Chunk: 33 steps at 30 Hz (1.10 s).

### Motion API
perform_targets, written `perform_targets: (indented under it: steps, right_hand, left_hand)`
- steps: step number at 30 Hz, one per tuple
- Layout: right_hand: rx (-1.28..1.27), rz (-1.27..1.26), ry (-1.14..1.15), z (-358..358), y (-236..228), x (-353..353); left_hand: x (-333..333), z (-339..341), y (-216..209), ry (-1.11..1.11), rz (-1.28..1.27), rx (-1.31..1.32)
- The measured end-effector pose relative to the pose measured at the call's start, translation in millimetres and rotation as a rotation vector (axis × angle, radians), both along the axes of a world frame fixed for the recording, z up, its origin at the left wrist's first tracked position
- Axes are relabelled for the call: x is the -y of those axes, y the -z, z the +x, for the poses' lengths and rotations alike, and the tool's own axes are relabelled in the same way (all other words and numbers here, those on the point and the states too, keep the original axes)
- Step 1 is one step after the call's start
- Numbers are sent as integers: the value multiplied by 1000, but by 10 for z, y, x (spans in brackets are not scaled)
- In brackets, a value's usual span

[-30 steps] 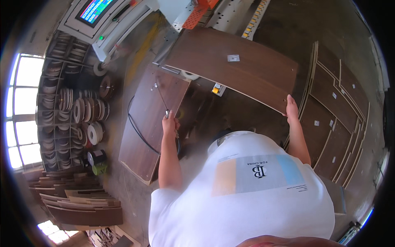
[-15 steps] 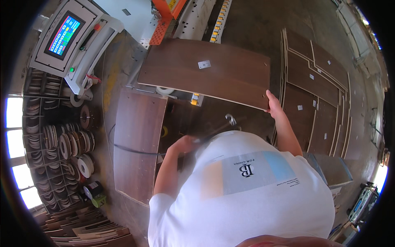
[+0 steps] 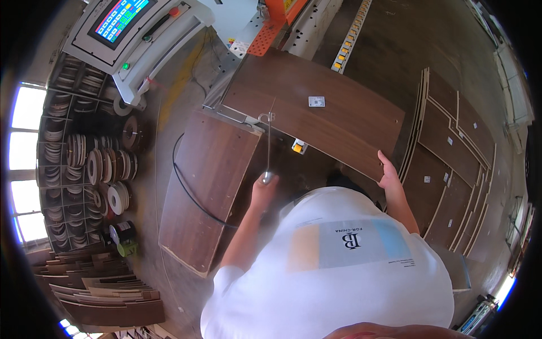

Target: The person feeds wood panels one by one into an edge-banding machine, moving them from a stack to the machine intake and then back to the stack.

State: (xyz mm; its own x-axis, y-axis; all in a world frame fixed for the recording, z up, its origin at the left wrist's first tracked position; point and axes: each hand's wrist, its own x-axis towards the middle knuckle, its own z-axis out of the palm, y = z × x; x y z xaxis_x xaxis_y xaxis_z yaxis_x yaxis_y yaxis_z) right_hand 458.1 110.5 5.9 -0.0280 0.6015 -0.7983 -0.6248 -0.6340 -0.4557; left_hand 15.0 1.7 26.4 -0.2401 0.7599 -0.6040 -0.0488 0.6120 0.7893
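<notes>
A wide brown wood-grain panel [image 3: 350, 113] with a small white label lies across the machine's supports, its near edge facing me. My right hand [image 3: 388, 170] grips the panel's near right corner, thumb on the top face and fingers at the edge and underneath. My left hand [image 3: 264, 189] is closed around the shiny lower end of a thin metal rod [image 3: 269, 148]. The rod's hooked upper end lies over the panel's near edge; whether it touches, I cannot tell. A black hose [image 3: 195, 199] loops over a second brown panel [image 3: 212, 175] toward my left forearm.
A control console [image 3: 121, 25] with a lit screen stands at the far left. Reels of edge banding [image 3: 116, 164] fill a rack at left. Stacked brown panels [image 3: 446, 169] stand at right. A roller rail [image 3: 351, 37] runs away from me; panel offcuts [image 3: 113, 299] lie lower left.
My left hand has swung the rod up and left, so its hooked end now reaches the panel's edge. My right hand keeps its hold on the corner. The whole view has turned.
</notes>
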Motion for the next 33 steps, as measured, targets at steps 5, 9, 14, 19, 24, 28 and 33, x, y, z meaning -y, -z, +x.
perform_targets:
  steps: [5,9,14,19,24,28,33]
  right_hand:
    - [12,-10,17,-55,-68,-331]
    - [26,32,65,-34,-28,-384]
    - [56,18,77,183,147,-737]
    - [37,15,65,436,190,-1338]
    - [31,6,37,594,62,-1866]
    - [2,69,80,772,179,-2196]
    - [-232,263,354,1122,641,-2484]
  left_hand:
    - [-194,261,-44,-2,5,34]
    - [-352,508,-249,34,-18,-38]
    - [-704,709,-448,292,-112,-437]
    - [-849,877,-385,227,-163,-383]
    - [-830,924,-431,286,-219,-471]
    - [-911,981,-653,343,-284,-589]
    - [-1135,1160,-835,536,-252,-838]
